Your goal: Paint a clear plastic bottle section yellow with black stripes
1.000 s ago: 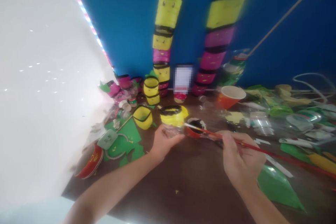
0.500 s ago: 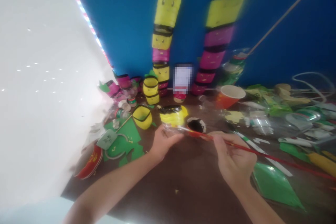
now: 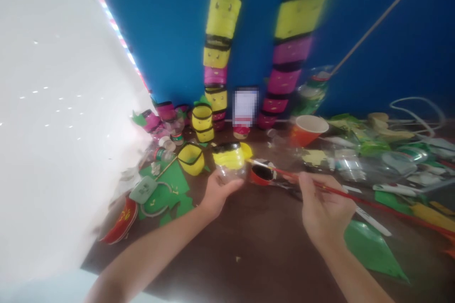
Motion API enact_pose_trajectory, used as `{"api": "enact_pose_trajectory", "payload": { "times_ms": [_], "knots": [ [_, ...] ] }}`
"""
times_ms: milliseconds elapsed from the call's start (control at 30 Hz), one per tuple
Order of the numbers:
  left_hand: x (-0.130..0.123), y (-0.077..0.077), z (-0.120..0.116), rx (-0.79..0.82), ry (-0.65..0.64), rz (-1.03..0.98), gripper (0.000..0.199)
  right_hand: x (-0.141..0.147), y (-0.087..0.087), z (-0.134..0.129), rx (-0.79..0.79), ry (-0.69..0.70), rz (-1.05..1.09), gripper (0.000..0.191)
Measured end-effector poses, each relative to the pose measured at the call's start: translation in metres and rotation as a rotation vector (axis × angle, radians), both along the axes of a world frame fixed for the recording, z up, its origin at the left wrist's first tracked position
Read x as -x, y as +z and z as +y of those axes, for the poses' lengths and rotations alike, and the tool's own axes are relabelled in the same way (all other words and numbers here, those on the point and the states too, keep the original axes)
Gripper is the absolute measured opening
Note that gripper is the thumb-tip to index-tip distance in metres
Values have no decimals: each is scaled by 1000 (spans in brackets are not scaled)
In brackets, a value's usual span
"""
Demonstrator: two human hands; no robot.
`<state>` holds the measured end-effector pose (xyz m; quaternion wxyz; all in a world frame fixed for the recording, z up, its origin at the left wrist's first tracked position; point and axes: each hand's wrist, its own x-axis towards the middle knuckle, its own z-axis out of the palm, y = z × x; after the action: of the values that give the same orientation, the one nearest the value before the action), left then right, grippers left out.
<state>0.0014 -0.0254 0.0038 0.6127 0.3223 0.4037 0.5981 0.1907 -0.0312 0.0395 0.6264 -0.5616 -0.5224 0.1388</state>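
A blue wall (image 3: pixel 170 33) stands behind a brown table (image 3: pixel 263 251). The jar (image 3: pixel 230 158) has a black rim, a yellow upper band and a clear lower part; it is at the table's middle, in the left hand (image 3: pixel 217 195). The left hand's fingers and thumb are closed around its lower part. The right hand (image 3: pixel 326 206) holds a red paintbrush (image 3: pixel 284 172) in a narrow pinch. The pale brush tip is at the jar's right side; contact cannot be determined. A red cup (image 3: pixel 261 179) with dark contents sits beneath the brush. Outward left: a yellow pot (image 3: pixel 192 160), a green sheet (image 3: pixel 179 181) and, near the table's left edge, a red bowl (image 3: pixel 124 221). Outward right: an orange paper cup (image 3: pixel 302 136) and clear bottles (image 3: pixel 350 165). The tabletop extends between both forearms
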Motion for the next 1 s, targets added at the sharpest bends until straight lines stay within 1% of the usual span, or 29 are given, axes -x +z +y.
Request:
{"api": "enact_pose_trajectory", "payload": {
  "times_ms": [67, 167, 233, 400, 467, 500, 567, 633, 700, 900, 1000],
  "knots": [
    [0, 2, -1, -1, -4, 3, 47, 1, 2, -1, -36, 4, -2, 22],
    [-1, 2, -1, -18, -18, -3, 45, 4, 5, -3, -81, 115, 18, 21],
    [-1, 1, 0, -14, -9, -5, 45, 5, 5, -3, -84, 146, 31, 18],
    [-2, 1, -1, 45, 107, 61, 53, 0, 1, 1, -110, 26, 109, 17],
    [-2, 5, -2, 56, 143, 123, 52, 1, 1, -1, -150, 26, 94, 17],
    [-3, 7, -3, 58, 154, 157, 50, 2, 2, -3, -172, 51, 66, 16],
    [-4, 10, -4, 62, 168, 220, 49, 7, 6, -8, -217, 147, -1, 13],
    [-4, 11, -5, 73, 171, 260, 51, 13, 10, -13, -265, 251, -56, 12],
    [-5, 11, -4, 85, 165, 281, 53, 18, 12, -16, -307, 311, -86, 12],
    [-5, 13, -4, 90, 141, 284, 57, 18, 3, -13, -283, 375, -72, 12],
    [-5, 16, -5, 92, 151, 271, 56, 16, 2, -11, -326, 319, -79, 13]
  ]
}}
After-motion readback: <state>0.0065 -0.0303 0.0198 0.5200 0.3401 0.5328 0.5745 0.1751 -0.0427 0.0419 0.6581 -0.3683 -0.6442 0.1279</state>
